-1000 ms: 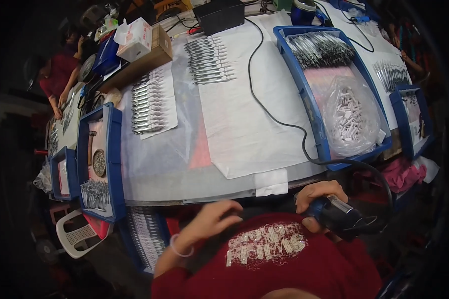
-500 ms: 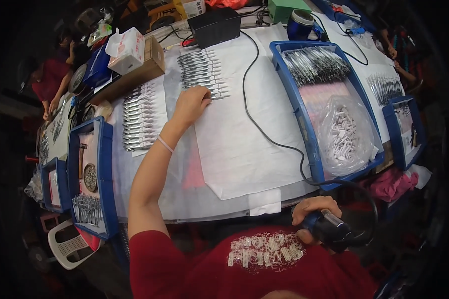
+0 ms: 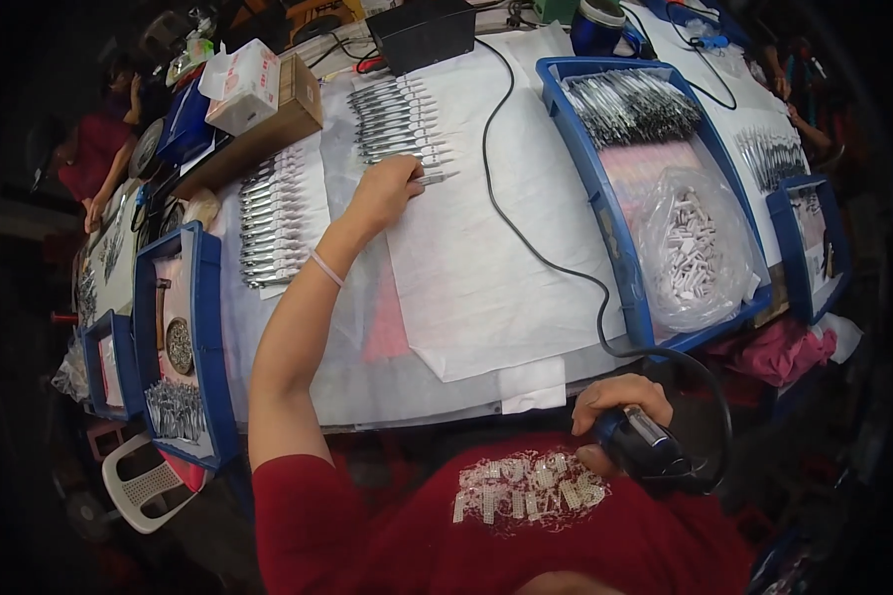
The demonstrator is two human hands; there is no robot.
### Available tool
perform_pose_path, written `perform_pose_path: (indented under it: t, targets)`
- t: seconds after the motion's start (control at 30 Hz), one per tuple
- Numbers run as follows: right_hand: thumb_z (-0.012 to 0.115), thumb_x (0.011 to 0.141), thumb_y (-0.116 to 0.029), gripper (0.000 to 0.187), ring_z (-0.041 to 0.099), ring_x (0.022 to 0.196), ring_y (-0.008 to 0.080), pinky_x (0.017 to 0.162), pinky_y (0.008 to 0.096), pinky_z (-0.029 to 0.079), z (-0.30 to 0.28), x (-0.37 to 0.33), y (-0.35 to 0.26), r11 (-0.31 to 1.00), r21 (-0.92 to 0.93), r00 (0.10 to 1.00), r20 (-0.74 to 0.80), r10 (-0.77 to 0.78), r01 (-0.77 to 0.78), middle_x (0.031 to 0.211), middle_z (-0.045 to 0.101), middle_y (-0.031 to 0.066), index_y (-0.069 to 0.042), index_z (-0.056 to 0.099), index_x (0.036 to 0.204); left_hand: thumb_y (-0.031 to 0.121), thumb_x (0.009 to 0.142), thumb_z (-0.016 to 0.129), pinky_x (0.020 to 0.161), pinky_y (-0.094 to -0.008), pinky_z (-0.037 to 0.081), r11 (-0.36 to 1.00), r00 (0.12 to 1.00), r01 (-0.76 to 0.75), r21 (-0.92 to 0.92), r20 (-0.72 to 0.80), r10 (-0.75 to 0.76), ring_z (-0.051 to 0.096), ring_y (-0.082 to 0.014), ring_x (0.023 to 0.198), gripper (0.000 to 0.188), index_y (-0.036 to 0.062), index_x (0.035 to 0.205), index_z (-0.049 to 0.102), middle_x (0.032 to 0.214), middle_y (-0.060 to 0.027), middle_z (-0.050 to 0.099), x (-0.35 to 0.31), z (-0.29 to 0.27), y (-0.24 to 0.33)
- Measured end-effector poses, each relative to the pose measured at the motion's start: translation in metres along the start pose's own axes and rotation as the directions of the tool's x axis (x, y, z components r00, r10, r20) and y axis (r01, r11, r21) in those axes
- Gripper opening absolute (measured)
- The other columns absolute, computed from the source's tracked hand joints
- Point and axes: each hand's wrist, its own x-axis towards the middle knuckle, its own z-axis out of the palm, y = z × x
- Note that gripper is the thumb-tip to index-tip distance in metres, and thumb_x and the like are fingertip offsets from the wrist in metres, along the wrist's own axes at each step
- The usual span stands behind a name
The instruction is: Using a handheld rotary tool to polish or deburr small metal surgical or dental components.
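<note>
- My left hand (image 3: pixel 385 193) pinched the nearest metal piece (image 3: pixel 433 178) at the row's (image 3: pixel 399 121) end, laid out for easy picking
- My right hand (image 3: pixel 620 407) gripped the corded tool (image 3: pixel 645 446) near my chest, ready

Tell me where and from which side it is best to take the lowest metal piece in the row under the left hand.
Probably by its blunt left end, coming from above and the left: the metal piece lies flat on the white paper, its thin tip pointing right, and the left hand already rests on that end.
</note>
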Motion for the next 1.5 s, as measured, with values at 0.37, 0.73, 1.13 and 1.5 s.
perform_pose_path:
  t: [0.37, 0.73, 1.13, 1.5]
  targets:
    - [0.076, 0.071, -0.003, 0.05, 0.063, 0.065, 0.0181, 0.057, 0.0279, 0.053, 0.002, -0.024, -0.001, 0.997, -0.008, 0.996, -0.041, -0.079, 0.079, 0.079, 0.061, 0.0104, 0.003, 0.047, 0.112, 0.003, 0.095, 0.049, 0.063, -0.0231, 0.047, 0.521, 0.975, 0.16, -0.838, 0.05, -0.218, 0.054, -0.0102, 0.069, 0.015, 0.001, 0.11, 0.045, 0.089, -0.0091, 0.06, -0.156, -0.012, 0.138]
    - [0.073, 0.07, 0.001, 0.053, 0.061, 0.069, 0.0182, 0.062, 0.0297, 0.051, 0.017, -0.04, 0.007, 0.998, 0.032, 0.998, 0.024, -0.051, 0.05, 0.082, 0.06, 0.0116, 0.003, 0.044, 0.114, 0.034, 0.103, 0.037, 0.062, -0.0217, 0.041, -0.121, 0.835, 0.494, -0.861, 0.509, -0.21, 0.048, -0.0076, 0.064, 0.044, -0.003, 0.109, 0.061, 0.073, 0.0001, 0.052, -0.255, 0.099, 0.211]
    - [0.072, 0.071, 0.002, 0.049, 0.061, 0.071, 0.0146, 0.067, 0.0263, 0.049, 0.025, -0.057, 0.017, 0.973, -0.091, 0.977, 0.007, 0.213, -0.212, 0.079, 0.061, 0.0077, -0.001, 0.046, 0.113, 0.033, 0.103, 0.039, 0.049, -0.0206, 0.032, -0.583, 0.783, 0.45, -0.677, 0.613, -0.107, 0.039, -0.0058, 0.051, 0.04, -0.0009, 0.105, 0.06, 0.07, 0.0009, 0.052, -0.25, 0.144, 0.22]
    - [0.074, 0.069, 0.006, 0.037, 0.061, 0.069, 0.0073, 0.065, 0.0211, 0.049, 0.043, -0.057, 0.046, 0.91, -0.137, 0.918, -0.116, 0.379, -0.392, 0.095, 0.069, 0.0112, 0.001, 0.054, 0.1, 0.035, 0.103, 0.037, 0.051, -0.024, 0.035, -0.638, 0.79, 0.362, -0.68, 0.587, -0.177, 0.043, -0.0088, 0.053, 0.041, 0.0011, 0.103, 0.059, 0.069, -0.0005, 0.052, -0.251, 0.158, 0.214]
